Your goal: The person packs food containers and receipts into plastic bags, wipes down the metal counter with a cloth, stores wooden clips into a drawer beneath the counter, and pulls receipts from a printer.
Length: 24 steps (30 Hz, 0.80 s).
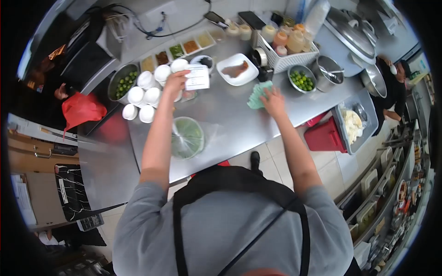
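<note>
A brushed-metal surface (232,124) slants across the middle of the frame, carrying soft, blurred reflections; a second metal table (103,161) adjoins it at centre left, with a dark seam between. A pale wall (186,11) rises behind, along the top. Light square floor tiles (322,165) with visible joints show below the surface, right of centre. At the left edge stands a tan cabinet (20,148) with a metal handle (42,153). Long shelving (401,175) runs diagonally up the lower right. The lighting is bright and fairly even.

Commercial kitchen, with a long steel counter (235,124), heaped limes (302,81), squeeze bottles (295,42), and stacked white cups (136,96).
</note>
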Available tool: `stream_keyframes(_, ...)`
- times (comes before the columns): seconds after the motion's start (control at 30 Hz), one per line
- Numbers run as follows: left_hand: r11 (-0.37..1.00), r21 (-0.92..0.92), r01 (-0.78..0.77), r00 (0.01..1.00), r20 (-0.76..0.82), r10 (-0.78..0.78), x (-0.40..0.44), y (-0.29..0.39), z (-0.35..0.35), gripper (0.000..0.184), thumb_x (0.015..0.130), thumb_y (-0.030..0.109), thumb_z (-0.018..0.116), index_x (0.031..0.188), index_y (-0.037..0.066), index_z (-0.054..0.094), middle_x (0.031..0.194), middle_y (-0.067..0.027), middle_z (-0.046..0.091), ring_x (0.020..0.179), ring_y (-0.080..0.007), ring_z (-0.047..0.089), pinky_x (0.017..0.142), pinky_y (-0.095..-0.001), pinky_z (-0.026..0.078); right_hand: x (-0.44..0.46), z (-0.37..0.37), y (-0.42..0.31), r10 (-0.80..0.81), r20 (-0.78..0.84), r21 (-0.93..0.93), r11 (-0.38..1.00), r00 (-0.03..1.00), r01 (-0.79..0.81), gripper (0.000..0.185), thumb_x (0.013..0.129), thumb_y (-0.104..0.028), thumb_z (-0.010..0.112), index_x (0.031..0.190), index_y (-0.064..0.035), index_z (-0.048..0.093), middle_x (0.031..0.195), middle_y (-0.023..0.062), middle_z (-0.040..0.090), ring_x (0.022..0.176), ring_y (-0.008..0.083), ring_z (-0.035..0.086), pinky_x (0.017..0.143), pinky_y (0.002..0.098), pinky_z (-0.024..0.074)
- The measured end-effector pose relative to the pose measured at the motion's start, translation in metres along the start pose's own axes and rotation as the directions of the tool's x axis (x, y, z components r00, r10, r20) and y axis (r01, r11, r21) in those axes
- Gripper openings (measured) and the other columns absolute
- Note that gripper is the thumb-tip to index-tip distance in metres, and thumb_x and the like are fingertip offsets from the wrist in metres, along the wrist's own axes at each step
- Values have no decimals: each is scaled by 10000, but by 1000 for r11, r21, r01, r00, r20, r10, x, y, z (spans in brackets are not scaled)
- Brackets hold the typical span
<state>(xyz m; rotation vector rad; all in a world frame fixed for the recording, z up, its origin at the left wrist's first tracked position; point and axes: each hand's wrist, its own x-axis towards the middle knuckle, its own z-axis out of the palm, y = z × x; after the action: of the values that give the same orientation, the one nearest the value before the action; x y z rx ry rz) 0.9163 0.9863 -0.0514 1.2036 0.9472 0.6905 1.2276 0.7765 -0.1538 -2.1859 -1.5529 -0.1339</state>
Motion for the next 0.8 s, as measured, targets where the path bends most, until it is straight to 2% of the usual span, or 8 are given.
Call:
stream_keyframes(0.13,998,53,35,998,-63,-32,-7,-2,2,336,788,15,486,1120,-34,497,1037,-117,545,921,-182,543,775,-276,446,-36,52,-33,-348,25,-214,914,937,345,313,722,-132,501,1017,-49,562,1081,190,521,1052,323,465,882,392,358)
stream_keyframes(0.23,999,-22,33,992,-124,-36,-10,-11,8,318,784,-16,477,1100,-37,513,1033,-125,550,897,-190,556,754,-273,455,-85,8,-48,-594,117,191,800,796,569,282,778,-139,455,1042,-86,539,1108,137,517,1037,267,480,849,421,392)
stream_keyframes(0.3,998,-49,38,987,-157,-45,-13,-13,16,315,796,-8,471,1108,-33,509,1047,-124,547,923,-186,547,778,-268,441,-103,-24,-13,-667,-53,446,650,743,615,349,720,-88,499,1066,-115,541,1109,136,516,1038,287,474,850,419,399)
stream_keyframes(0.37,998,-52,34,984,-172,-43,-13,-17,20,312,804,2,470,1112,-31,506,1052,-123,547,936,-185,543,792,-270,435,-95,-23,73,-591,60,365,763,804,533,419,689,-59,526,1101,-135,530,1126,133,508,1067,287,452,857,394,401)
stream_keyframes(0.43,995,-90,51,976,-205,-68,-17,-18,30,310,820,23,461,1123,-30,494,1065,-124,544,966,-188,532,819,-284,424,-84,-37,172,-353,48,-2,935,934,354,400,704,-79,534,1103,-81,517,1090,143,529,1036,284,483,865,375,399)
stream_keyframes(0.6,990,-126,63,961,-261,-94,-26,-27,47,307,840,51,441,1134,-29,482,1077,-127,541,978,-199,530,836,-293,420,-32,-93,358,184,-239,41,983,953,-179,216,811,-148,497,958,-21,593,1090,206,524,1054,349,465,881,402,381)
stream_keyframes(0.73,989,-118,93,950,-287,-124,-29,-33,49,311,851,76,422,1142,-22,473,1077,-128,542,962,-204,541,822,-298,435,-15,-81,370,342,-280,-189,896,897,-401,334,812,-189,482,1070,16,530,1102,248,488,1042,380,437,884,421,360)
stream_keyframes(0.8,988,-149,48,946,-309,-93,-33,-31,56,309,853,88,417,1137,-21,471,1072,-129,544,955,-202,547,816,-301,442,-29,-69,321,204,-248,-194,947,947,-255,331,810,-162,489,1083,25,505,1115,259,468,1033,405,432,895,435,349)
